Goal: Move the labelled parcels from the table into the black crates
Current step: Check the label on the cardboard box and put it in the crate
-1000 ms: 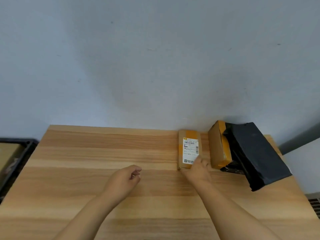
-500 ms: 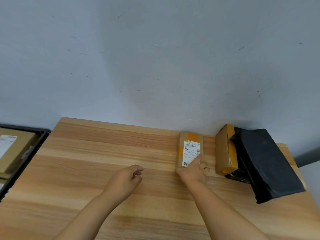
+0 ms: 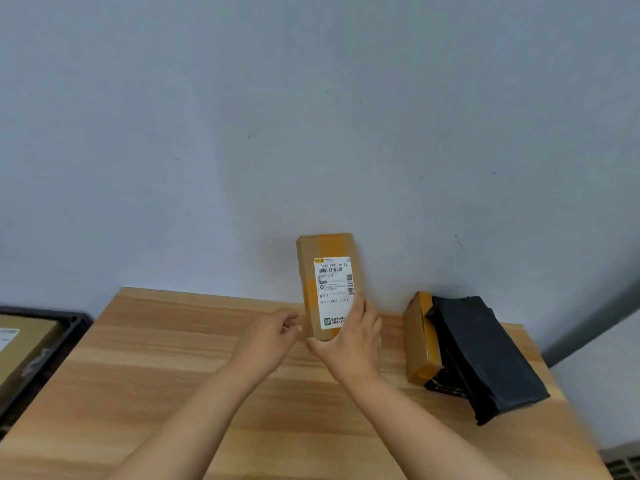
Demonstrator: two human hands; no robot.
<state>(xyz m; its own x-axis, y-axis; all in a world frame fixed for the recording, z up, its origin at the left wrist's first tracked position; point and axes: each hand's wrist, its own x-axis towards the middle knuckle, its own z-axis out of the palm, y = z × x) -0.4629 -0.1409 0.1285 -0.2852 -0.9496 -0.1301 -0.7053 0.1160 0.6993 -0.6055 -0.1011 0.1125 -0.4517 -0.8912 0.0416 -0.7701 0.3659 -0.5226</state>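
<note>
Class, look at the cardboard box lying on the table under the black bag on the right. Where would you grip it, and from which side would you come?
Grip the cardboard box across its near end, coming from the left. The black bag leans on its right side and covers that edge, while the left long face and the near corner are bare. The right hand is busy holding the labelled parcel, so the free left hand would likely take it.

My right hand [image 3: 349,344] grips the labelled parcel [image 3: 327,284] at its lower end, raised above the table [image 3: 173,375], my left hand [image 3: 268,337] loosely curled just beside it, another box [image 3: 420,337] and black bag [image 3: 485,355] right, crate [image 3: 74,323] left.
</note>
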